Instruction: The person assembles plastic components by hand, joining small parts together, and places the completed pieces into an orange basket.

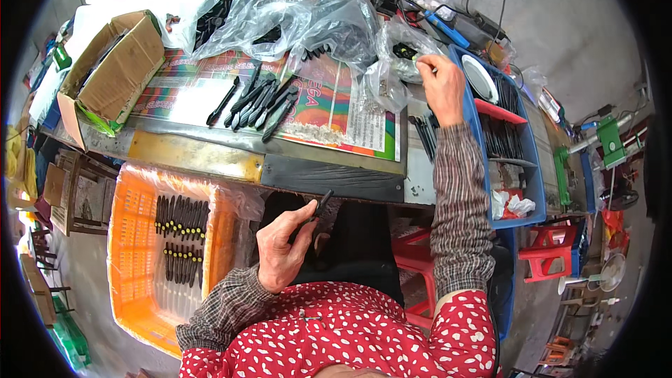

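My left hand (283, 241) is held low over my lap, shut on a thin black tool (316, 208) that sticks up toward the bench edge. My right hand (441, 84) reaches far over the bench to a clear plastic bag (402, 45) holding small dark parts, its fingertips pinched at the bag's edge beside the blue tray (467, 108). A loose bunch of several black tools (259, 101) lies on the colourful printed sheet (329, 108) in the middle of the bench. Whether the right fingers hold a part is hidden.
An orange crate (133, 238) with rows of black tools stands at my left knee. An open cardboard box (112, 70) sits on the bench's left end. Crumpled plastic bags (280, 17) lie at the back. A red stool (549, 252) and green clamps (609, 140) stand on the right.
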Demonstrator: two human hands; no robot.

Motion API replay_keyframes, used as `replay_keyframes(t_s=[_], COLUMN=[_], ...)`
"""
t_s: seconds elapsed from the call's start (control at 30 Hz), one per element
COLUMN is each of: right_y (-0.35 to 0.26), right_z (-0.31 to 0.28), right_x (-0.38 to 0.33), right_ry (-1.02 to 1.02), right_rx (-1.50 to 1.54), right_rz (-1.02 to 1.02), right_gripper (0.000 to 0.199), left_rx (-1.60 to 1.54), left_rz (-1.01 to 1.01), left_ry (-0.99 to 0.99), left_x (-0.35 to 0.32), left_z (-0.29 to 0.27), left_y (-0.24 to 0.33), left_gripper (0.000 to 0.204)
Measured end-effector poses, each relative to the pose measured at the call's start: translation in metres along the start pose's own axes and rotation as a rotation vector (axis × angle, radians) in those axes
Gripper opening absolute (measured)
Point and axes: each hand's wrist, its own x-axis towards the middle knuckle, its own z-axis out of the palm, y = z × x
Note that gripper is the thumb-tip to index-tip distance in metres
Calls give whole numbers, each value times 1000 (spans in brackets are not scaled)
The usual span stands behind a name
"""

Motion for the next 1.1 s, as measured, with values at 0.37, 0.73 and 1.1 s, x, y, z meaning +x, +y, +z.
replay_keyframes(t_s=[0.37, 0.73, 1.1], right_y=[67, 76, 88], right_z=[70, 93, 64], right_x=[48, 67, 48], right_ry=[-143, -198, -46], right_rx=[-499, -571, -186], right_rz=[-27, 91, -94], right_gripper=[14, 16, 21], left_rx=[-38, -41, -213], left_rz=[-115, -162, -161], left_ry=[6, -13, 22], left_x=[-6, 2, -14], left_z=[-16, -19, -34], left_y=[-11, -18, -10], left_gripper=[33, 32, 29])
